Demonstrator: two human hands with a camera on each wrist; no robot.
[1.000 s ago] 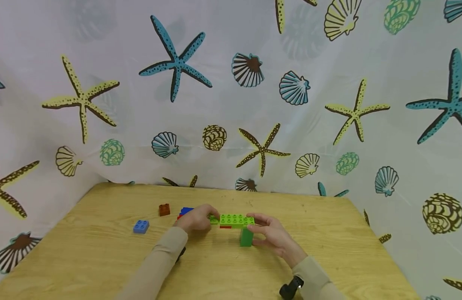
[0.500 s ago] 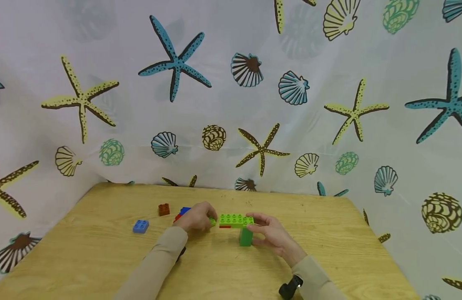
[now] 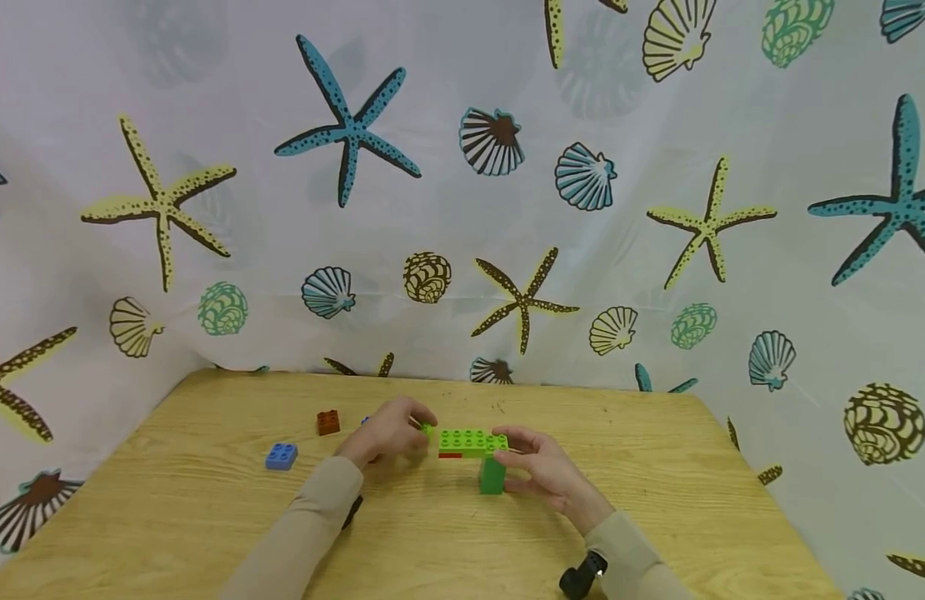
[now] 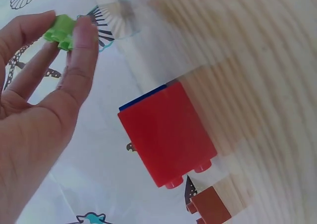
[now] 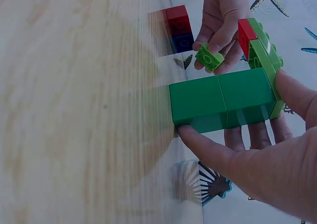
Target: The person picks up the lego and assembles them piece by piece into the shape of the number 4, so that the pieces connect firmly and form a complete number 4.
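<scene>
A small lime green brick (image 5: 209, 59) is pinched between the thumb and fingers of my left hand (image 3: 391, 429), raised above the table and tilted. To its right, apart from it, stands a built piece. Two dark green bricks (image 5: 223, 100) are stacked as its upright, a long lime green brick (image 3: 466, 442) lies across the top, and a red brick (image 5: 245, 38) sits under the overhanging left end. My right hand (image 3: 541, 467) grips this piece from the right, with the thumb and fingers spread along the upright and the top.
A red brick (image 4: 167, 135) and a dark blue brick (image 5: 183, 41) sit side by side near my left hand, mostly hidden by it in the head view. Further left lie a brown brick (image 3: 328, 422) and a lighter blue brick (image 3: 282, 456). A patterned cloth (image 3: 462, 208) hangs behind the table.
My left hand has drawn the small lime green brick a little left, away from the long one, and turned it. The right hand and built piece stay in place.
</scene>
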